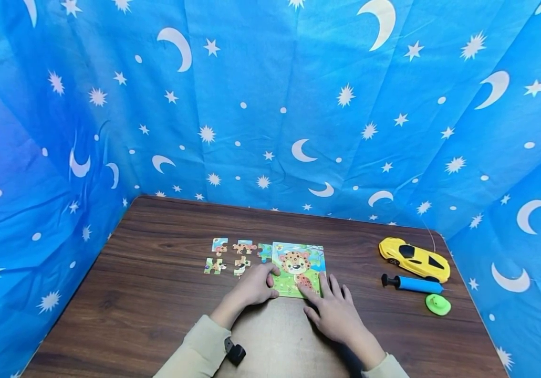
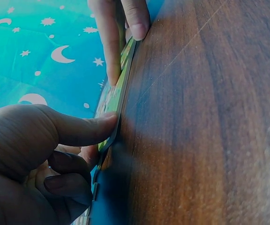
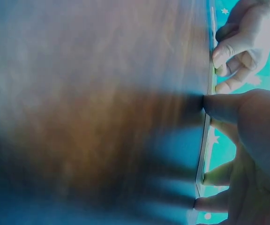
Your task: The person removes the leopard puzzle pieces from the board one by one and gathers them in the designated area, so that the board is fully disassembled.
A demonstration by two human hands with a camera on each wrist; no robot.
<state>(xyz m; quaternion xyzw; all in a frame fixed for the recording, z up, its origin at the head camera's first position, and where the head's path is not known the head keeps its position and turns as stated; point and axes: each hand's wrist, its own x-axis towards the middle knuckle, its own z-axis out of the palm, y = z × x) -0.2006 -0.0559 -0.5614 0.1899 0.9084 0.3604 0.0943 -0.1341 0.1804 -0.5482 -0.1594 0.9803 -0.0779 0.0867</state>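
Note:
A square jigsaw puzzle board (image 1: 294,265) with a spotted cub picture lies flat on the table. At its lower left corner my left hand (image 1: 253,285) grips the edge, thumb (image 2: 95,127) on the near side and the other fingers curled. My right hand (image 1: 336,310) is spread at the lower right, its index fingertip touching the picture and other fingers along the right edge. Loose puzzle pieces lie left of the board, among them a corner piece (image 1: 220,245), a spotted piece (image 1: 245,246) and a blue-green piece (image 1: 264,252) close by the board.
To the right on the brown wooden table (image 1: 157,315) are a yellow toy car (image 1: 414,259), a blue syringe-like pump (image 1: 419,284) and a small green hat-shaped toy (image 1: 438,304). Blue cloth (image 1: 251,79) with moons and stars hangs around the table.

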